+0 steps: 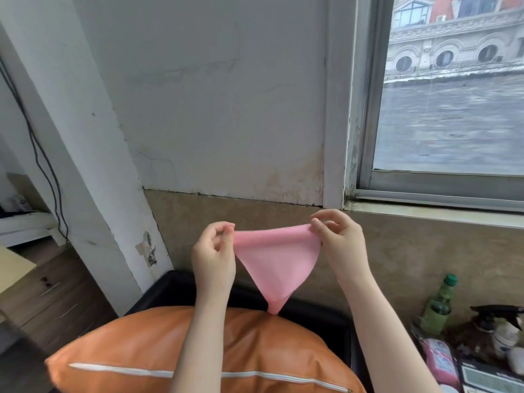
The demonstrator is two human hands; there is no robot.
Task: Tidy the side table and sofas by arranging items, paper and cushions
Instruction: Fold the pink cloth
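Hands: left hand [213, 252] and right hand [338, 242] raised side by side, each pinching a top corner of the pink cloth [276, 258] between thumb and fingertips; other fingers loosely curled.
Cloth: stretched taut along its upper edge, sagging to a point just above the orange cushion [198, 353].
Cushion: lying zip side up on the dark sofa [320, 310], apparently not yet set in place.
Side table: at right, crowded with a green bottle [439, 304], a spray bottle [502, 321] and pink packets [441, 361]; seemingly unsorted.
Progress: judged early; cloth mid-fold, table and cushion left to do.
Room: tiled ledge, stained white wall [221, 103], window [453, 95] at right, wooden drawers [48, 293] at left.
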